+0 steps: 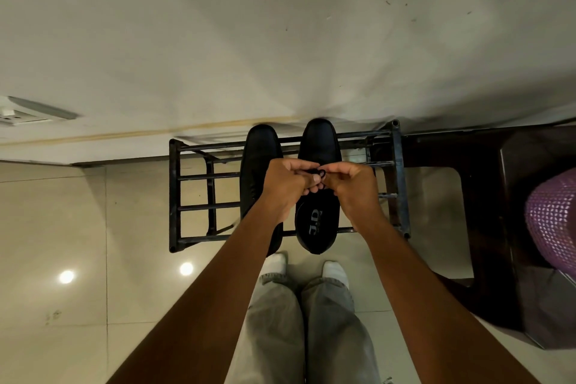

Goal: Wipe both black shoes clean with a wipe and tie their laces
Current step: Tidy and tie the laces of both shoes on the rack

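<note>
Fingers (316,179) of left hand (285,185) and right hand (353,185) pinch what looks like one lace (321,172) over the right shoe (318,146); two black shoes sit on the rack (174,190).

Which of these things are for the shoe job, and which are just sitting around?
For the job:
right shoe
left shoe
black lace, pinched by left hand and right hand
metal rack holding both shoes

Just sitting around:
dark stool
purple mesh thing
wall socket

No wipe in view.
</note>
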